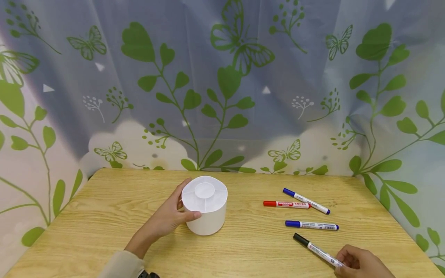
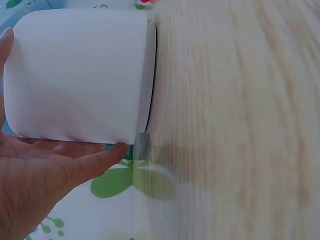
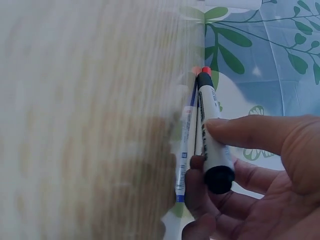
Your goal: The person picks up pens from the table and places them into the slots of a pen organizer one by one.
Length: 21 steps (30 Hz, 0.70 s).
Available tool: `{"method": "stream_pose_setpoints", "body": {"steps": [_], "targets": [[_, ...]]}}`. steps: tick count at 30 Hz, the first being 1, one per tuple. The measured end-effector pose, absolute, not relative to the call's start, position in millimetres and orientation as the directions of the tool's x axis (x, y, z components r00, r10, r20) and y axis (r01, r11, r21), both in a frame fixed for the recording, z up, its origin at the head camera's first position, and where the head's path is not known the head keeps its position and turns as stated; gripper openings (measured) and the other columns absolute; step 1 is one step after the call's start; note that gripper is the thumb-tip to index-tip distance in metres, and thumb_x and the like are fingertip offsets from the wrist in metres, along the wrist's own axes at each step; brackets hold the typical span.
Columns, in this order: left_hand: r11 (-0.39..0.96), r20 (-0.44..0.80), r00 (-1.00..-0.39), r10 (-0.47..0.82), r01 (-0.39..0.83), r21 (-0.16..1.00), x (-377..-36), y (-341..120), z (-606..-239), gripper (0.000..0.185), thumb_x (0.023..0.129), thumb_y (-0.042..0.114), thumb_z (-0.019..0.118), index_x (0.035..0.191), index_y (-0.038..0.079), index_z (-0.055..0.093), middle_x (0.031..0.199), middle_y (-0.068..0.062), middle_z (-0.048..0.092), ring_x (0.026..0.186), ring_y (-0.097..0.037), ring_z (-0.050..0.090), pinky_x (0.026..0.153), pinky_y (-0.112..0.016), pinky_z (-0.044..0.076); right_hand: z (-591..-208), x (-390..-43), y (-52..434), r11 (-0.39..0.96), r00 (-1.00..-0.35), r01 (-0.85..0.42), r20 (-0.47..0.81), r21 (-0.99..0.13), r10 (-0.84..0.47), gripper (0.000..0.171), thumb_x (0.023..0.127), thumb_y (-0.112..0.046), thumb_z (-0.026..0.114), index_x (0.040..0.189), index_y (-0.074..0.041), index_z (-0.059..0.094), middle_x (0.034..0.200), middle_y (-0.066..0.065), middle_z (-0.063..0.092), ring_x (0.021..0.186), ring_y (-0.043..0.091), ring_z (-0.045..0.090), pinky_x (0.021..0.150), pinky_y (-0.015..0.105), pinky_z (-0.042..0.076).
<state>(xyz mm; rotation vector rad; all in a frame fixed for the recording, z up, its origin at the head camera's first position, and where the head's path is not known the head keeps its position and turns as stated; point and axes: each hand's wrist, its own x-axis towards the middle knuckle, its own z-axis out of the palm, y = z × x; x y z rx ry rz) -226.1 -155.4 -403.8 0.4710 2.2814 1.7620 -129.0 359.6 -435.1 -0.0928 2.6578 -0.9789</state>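
A round white desk organizer [image 1: 213, 223] with divided compartments and a small round cup in its middle stands upright on the table. My left hand [image 1: 169, 217] grips it from the left side, thumb at the front and fingers behind. In the left wrist view its smooth white wall [image 2: 80, 75] fills the space by the fingers. My right hand [image 1: 362, 262] pinches a black-capped whiteboard marker [image 1: 323, 254] near its tail end, thumb on top, as the right wrist view shows. The marker's capped end points up and left, toward the other markers.
Beyond the right hand lie a blue marker [image 1: 313, 225], a red marker [image 1: 286, 204] and a second blue marker [image 1: 307, 200] touching or crossing the red one's end. A wooden table [image 1: 114, 216] runs back to a leaf-patterned curtain [image 1: 295, 116].
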Motion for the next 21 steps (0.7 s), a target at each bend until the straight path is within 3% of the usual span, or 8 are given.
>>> {"method": "stream_pose_setpoints", "body": {"steps": [13,21], "targets": [[0.244,0.011,-0.929,0.369,0.109,0.964,-225,-156,-404,0.111,0.091,0.025,0.084,0.17,0.019,0.006,0.175,-0.017,0.015,0.159,-0.046,0.021,0.122,-0.067,0.031,-422,-130,343,0.81,-0.98,0.152,-0.19,-0.566,0.051,0.018,0.098,-0.017,0.074,0.108,-0.004,0.069,0.095,-0.003,0.069,0.079,0.006,0.054,0.07,0.023,0.048],[0.243,0.032,-0.92,0.391,0.136,0.96,-225,-156,-403,0.11,0.093,0.027,0.082,0.17,0.015,0.004,0.174,-0.019,0.015,0.159,-0.046,0.023,0.123,-0.067,0.03,-415,-129,339,0.783,-0.989,0.15,-0.1,-0.603,0.112,0.024,0.098,-0.02,0.074,0.114,-0.002,0.071,0.11,0.009,0.075,0.086,-0.002,0.059,0.075,0.021,0.052]]}}
